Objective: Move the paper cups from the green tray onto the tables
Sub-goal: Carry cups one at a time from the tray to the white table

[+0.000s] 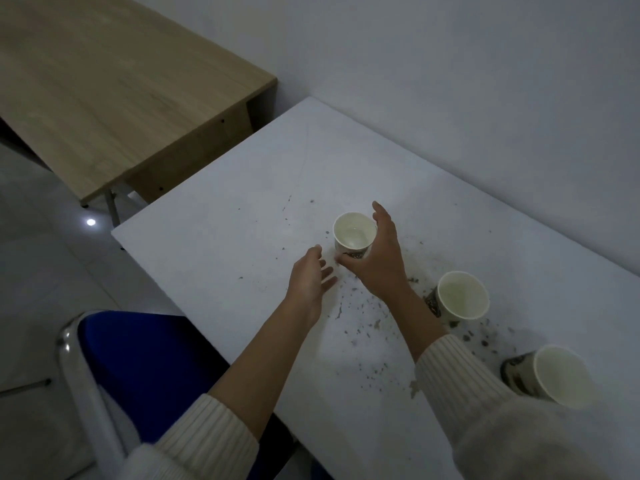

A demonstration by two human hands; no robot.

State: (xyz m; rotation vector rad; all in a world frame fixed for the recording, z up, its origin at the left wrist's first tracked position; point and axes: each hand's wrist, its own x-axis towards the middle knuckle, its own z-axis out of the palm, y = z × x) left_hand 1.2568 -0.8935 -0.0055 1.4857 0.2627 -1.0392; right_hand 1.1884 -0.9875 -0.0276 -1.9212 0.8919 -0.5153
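1. The white table [242, 271] carries everything under the hands. Its top is flecked with dark specks. The green tray is not in view.
2. A wooden table [121, 98] stands well beyond the hands, to the left. No cup is on the part of it that shows.
3. The right hand [377, 258] arches around the far paper cup [353, 237]. The thumb sits low by the cup's base and the fingers are spread past the rim on the far side, so the hand is apart and not clamped. Whether the thumb touches the wall I cannot tell.
4. The left hand [311, 278] hovers just left of that cup with its fingers straight, holding nothing.
5. All three cups stand on the white table. The far one is inside the right hand's span. The middle paper cup [462, 296] and the near paper cup [554, 375] sit back along the right forearm, toward the person.
6. Handling, as a judgement: the cups look empty, so they are very light and easy to knock over. The thin walls would crush under a hard squeeze. Take hold at mid-wall, thumb against fingers, below the stiffer rolled rim.
7. Each cup's long axis runs vertically, mouth up and base down. The nearer cups seem to lean, which is probably the wide lens.
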